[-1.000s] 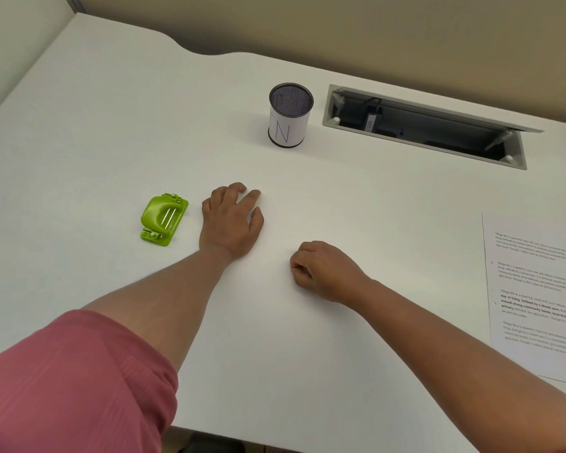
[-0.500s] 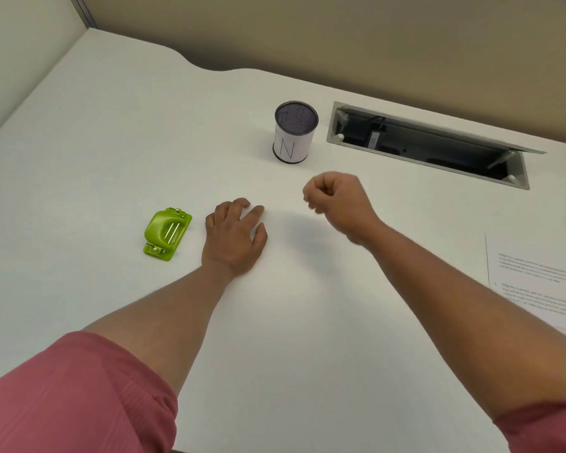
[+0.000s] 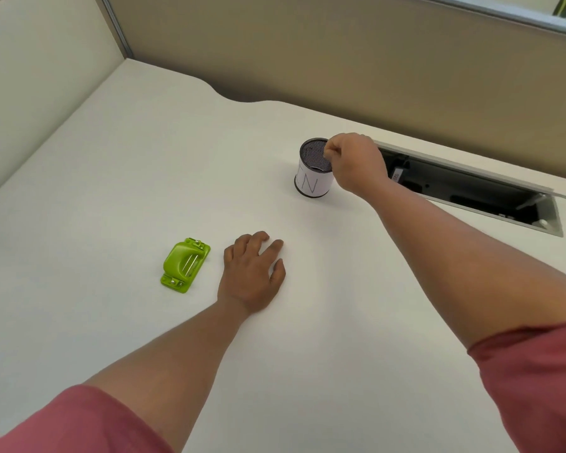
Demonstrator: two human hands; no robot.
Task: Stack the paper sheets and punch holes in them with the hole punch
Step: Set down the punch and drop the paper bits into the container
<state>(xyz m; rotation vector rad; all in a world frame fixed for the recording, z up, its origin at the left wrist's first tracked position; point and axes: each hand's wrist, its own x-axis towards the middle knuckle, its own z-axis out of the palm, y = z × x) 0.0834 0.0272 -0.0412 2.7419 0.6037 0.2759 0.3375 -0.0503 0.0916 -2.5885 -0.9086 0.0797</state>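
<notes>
Right hand [image 3: 356,163] reached the mesh cup [image 3: 314,168] (fingers curled).

You have one view only, head-worn, wide-angle. It looks forward and steeply down across the white desk [image 3: 111,178] toward the beige partition [image 3: 340,60] at the back. Both forearms enter from the bottom edge, close to the lens. Straight edges bow near the frame borders.

One green hole punch [image 3: 185,265], one mesh cup [image 3: 314,168], two hands, one desk [image 3: 111,178].
</notes>
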